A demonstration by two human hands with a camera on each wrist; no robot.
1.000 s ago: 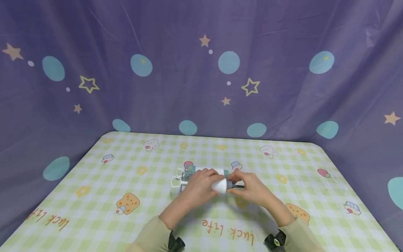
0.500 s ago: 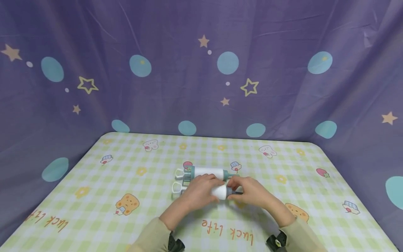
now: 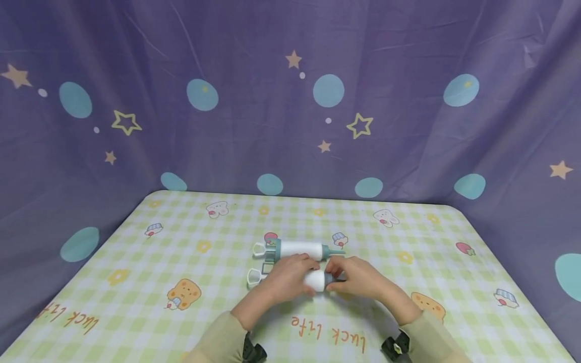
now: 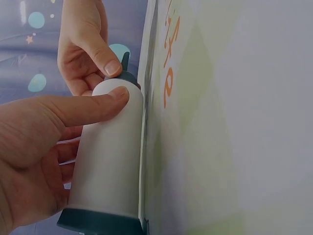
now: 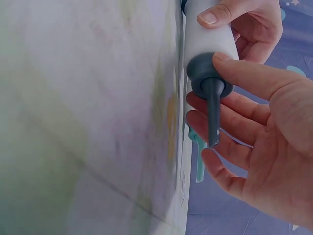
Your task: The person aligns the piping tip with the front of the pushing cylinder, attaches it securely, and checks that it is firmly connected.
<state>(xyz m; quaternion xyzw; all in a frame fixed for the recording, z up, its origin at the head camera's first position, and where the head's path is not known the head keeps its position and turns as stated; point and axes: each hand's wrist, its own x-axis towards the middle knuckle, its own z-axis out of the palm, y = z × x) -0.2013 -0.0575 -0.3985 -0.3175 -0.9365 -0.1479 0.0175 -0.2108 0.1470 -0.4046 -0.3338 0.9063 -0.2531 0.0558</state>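
A large syringe with a white barrel [image 3: 314, 281], a dark grey nozzle cap [image 5: 196, 68] and a white ring handle [image 3: 255, 277] lies crosswise low over the table. My left hand [image 3: 289, 277] grips the barrel, its thumb pressed along the white side in the left wrist view. At the right end, my right hand [image 3: 357, 276] pinches the cap between thumb and fingers, while the thin nozzle [image 5: 213, 115] points out past the palm. Just behind is a second syringe [image 3: 301, 249] with a white barrel and green ends, touched by neither hand.
A green-and-white checked cloth [image 3: 218, 312] with printed cartoons and lettering covers the table. Behind it and at the sides hangs a purple curtain [image 3: 254, 146] with stars and blue spots.
Both hands have come slightly nearer my body with the grey-capped syringe. The green-ended syringe, partly covered before, now shows along almost its whole length.
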